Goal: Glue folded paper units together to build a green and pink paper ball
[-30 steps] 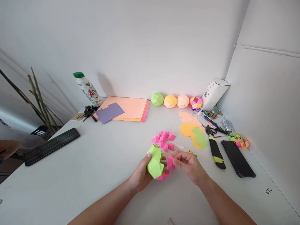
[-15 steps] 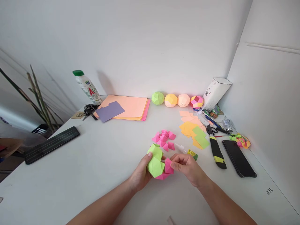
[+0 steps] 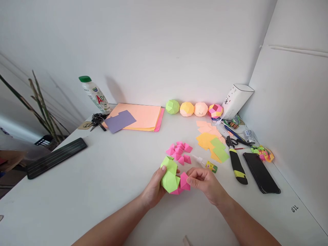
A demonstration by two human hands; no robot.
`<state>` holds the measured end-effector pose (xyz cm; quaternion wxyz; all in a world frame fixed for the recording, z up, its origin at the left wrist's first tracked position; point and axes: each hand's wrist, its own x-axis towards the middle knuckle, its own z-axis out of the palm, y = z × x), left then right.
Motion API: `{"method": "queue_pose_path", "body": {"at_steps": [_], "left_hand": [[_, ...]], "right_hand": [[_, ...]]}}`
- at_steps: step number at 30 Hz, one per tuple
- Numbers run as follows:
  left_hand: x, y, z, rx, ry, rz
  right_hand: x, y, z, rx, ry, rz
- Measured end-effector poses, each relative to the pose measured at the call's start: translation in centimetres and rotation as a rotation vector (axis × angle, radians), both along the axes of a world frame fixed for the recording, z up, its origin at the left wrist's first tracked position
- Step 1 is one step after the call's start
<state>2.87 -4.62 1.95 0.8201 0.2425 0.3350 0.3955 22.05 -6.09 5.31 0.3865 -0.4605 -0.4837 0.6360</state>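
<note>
My left hand (image 3: 155,187) is closed round a green and pink folded-paper model (image 3: 169,179), thumb on its green upper side. Fingers of that hand behind the model are mostly hidden. At the model's right edge, my right hand (image 3: 205,182) pinches a pink folded-paper piece (image 3: 185,181) between thumb and fingers. Whether this piece is joined to the model I cannot tell. Just beyond the model lies a cluster of pink folded-paper pieces (image 3: 179,150). A small glue tube (image 3: 211,166) with a yellow label and clear nozzle rests beyond my right hand.
Finished paper balls (image 3: 186,109) line the wall. To the right lie paper cut-outs (image 3: 208,141), a utility knife (image 3: 237,167), scissors (image 3: 232,141) and a phone (image 3: 261,172). Paper sheets (image 3: 143,114), a bottle (image 3: 96,95), keys (image 3: 98,121) and a black strip (image 3: 57,159) are left.
Both hands hold almost the same pose. The pink piece at the right fingertips has shifted very slightly against the model.
</note>
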Motion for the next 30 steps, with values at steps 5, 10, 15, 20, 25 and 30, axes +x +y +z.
{"method": "queue_pose_path", "body": {"at_steps": [5,10,15,20,25,30], "left_hand": [[-0.03,-0.02,-0.03,0.021,0.017,0.025],[0.05,0.01,-0.01,0.049,0.063,0.033],[0.02,-0.13,0.19,0.071,0.093,0.025],[0.01,-0.18,0.21,0.071,0.107,0.005],[0.12,-0.11,-0.08,0.053,0.109,-0.007],[0.20,-0.14,-0.12,0.070,0.114,-0.029]], "right_hand": [[-0.02,-0.06,0.12,-0.005,-0.047,-0.023],[-0.08,-0.05,0.20,-0.015,-0.063,-0.026],[-0.11,-0.06,0.30,-0.022,-0.037,-0.016],[-0.09,-0.03,0.13,-0.052,-0.002,0.007],[-0.11,-0.01,-0.16,-0.015,0.024,0.037],[-0.24,-0.07,-0.15,-0.020,0.027,0.061]]}}
